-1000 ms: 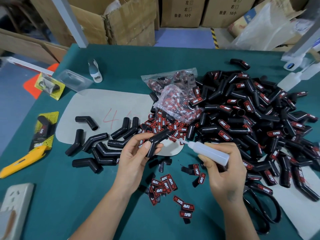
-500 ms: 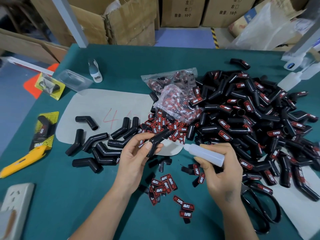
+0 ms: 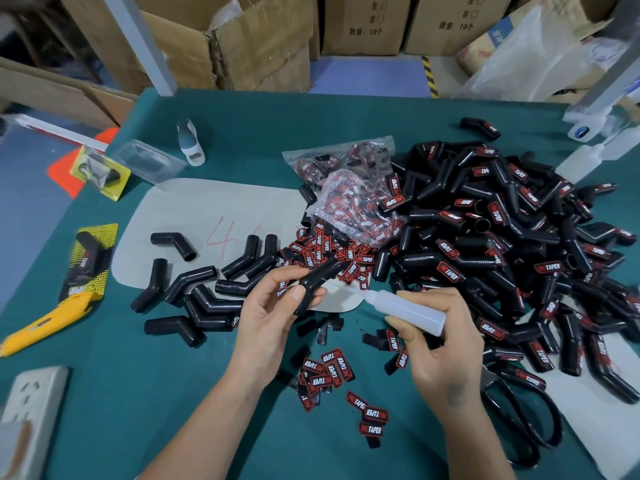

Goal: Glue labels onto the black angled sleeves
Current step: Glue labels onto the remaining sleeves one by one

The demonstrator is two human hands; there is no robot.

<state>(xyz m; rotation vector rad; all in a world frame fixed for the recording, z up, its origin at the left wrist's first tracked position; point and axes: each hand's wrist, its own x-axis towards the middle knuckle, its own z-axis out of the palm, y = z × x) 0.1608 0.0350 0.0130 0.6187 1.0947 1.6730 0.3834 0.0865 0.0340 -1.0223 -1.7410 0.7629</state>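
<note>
My left hand [image 3: 268,317] grips a black angled sleeve [image 3: 317,282] with thumb and fingers, and a small red-black label is tucked against its fingers. My right hand [image 3: 440,344] holds a translucent glue bottle [image 3: 403,308], its nozzle pointing left and stopping just short of the held sleeve. Several unlabelled sleeves [image 3: 204,289] lie to the left on a grey sheet [image 3: 207,209]. A large heap of labelled sleeves [image 3: 502,244] fills the right. Loose red-black labels [image 3: 327,370] lie between my wrists, and more labels [image 3: 329,252] are piled behind the held sleeve.
Plastic bags of labels [image 3: 349,188] sit mid-table. Black scissors [image 3: 519,420] lie beside my right forearm. A yellow utility knife [image 3: 45,320], a packaged sleeve [image 3: 88,261] and a power strip [image 3: 31,414] are at the left; a spare bottle [image 3: 585,157] stands far right.
My right hand has drawn the glue bottle slightly right and down, so its nozzle has come away from the held sleeve. My left hand keeps the sleeve almost in place.
</note>
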